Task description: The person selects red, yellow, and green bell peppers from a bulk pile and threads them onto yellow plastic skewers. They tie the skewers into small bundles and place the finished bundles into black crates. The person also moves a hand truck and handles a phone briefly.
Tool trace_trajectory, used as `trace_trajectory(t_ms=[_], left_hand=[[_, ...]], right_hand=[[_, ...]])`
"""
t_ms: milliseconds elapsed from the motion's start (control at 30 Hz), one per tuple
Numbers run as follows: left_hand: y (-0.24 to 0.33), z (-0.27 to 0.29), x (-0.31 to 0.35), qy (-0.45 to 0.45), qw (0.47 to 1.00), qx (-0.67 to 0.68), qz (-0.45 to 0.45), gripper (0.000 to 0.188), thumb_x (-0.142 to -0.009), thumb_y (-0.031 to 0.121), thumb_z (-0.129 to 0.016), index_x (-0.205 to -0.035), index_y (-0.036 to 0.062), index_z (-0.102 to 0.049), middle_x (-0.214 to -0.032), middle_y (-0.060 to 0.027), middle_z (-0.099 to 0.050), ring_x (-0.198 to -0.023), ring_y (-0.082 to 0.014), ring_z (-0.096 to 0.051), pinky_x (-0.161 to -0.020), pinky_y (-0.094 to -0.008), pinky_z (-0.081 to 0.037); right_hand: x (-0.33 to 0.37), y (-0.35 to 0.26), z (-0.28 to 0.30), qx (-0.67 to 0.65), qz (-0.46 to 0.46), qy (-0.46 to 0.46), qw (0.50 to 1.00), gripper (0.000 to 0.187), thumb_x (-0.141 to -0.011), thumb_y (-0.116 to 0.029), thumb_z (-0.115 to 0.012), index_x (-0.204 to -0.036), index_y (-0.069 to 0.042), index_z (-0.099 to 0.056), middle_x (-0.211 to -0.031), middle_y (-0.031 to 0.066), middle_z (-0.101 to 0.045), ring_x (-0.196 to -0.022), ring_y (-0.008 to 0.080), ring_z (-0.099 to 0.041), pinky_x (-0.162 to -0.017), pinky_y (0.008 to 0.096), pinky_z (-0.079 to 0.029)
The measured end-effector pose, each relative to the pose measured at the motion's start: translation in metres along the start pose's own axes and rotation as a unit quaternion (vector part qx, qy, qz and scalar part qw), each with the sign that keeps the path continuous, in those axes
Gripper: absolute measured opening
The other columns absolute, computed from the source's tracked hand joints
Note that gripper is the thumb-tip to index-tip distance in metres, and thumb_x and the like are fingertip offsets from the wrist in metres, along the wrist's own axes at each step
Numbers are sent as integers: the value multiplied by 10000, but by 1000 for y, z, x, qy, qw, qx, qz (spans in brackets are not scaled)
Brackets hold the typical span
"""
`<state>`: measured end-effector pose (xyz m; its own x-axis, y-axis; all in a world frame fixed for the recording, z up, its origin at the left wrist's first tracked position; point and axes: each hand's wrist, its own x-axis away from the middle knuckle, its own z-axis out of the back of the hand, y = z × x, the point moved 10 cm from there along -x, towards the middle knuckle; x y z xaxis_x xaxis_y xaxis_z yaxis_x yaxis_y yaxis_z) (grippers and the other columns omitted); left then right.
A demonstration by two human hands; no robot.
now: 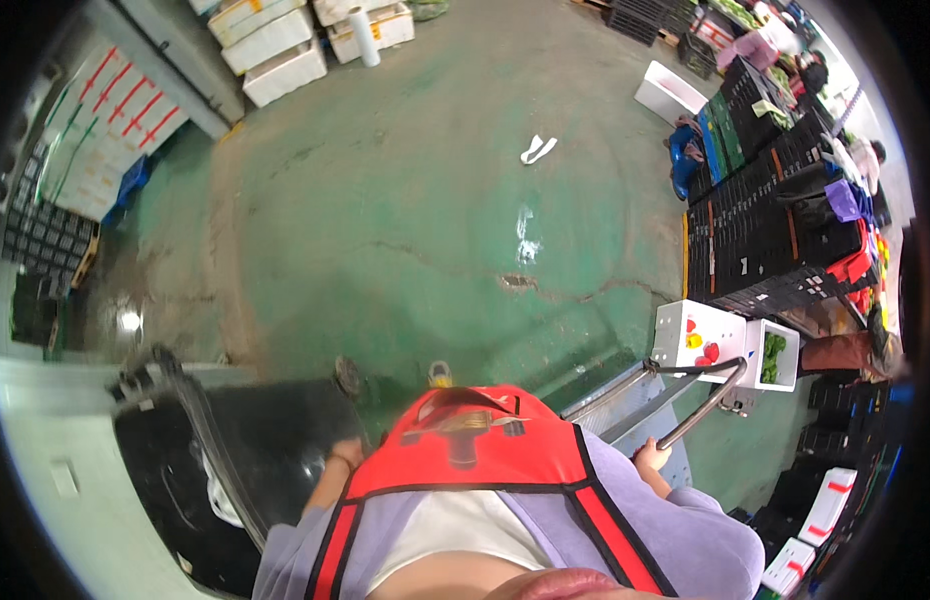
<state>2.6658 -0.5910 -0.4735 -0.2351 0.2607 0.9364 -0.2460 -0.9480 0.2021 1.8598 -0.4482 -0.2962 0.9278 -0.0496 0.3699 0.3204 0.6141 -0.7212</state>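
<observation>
My right hand (652, 457) is closed around the bent metal handle (707, 408) of a cart with a grey flat bed (625, 395). On the other side, my left hand (347, 455) hangs low beside the red apron (465, 440) I wear. It is next to the edge of a black flat surface (275, 430) with a metal tube (210, 440) over it. That hand is small and blurred, and its fingers cannot be made out.
White foam boxes, one with red and yellow vegetables (668, 340) and one with leafy greens (774, 358), stand beyond the cart handle. Stacked black crates (755, 240) line the right, with people (770, 40) behind. A white scrap (537, 150) lies on the green floor (405, 200).
</observation>
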Motion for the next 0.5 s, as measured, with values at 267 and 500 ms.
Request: trace_trajectory(t_ms=[267,500], left_hand=[[612,100,-23,104,910,64,-397,322,-893,282,-623,-1134,69,-601,-980,-46,-657,-852,-135,-610,-730,-293,-467],[772,74,-98,34,934,115,-337,220,-910,306,-612,-1030,122,-594,-790,6,-612,-622,-106,-552,-476,-240,-397]], right_hand=[[50,-96,-149,110,89,102,985,370,-748,-60,-548,-1107,24,-516,-874,158,-589,-743,284,-597,-704,411,-484],[51,-176,-323,30,70,45,996,421,-710,-91,-622,-1093,60,-531,-987,211,-597,-900,328,-605,-831,405,-467]])
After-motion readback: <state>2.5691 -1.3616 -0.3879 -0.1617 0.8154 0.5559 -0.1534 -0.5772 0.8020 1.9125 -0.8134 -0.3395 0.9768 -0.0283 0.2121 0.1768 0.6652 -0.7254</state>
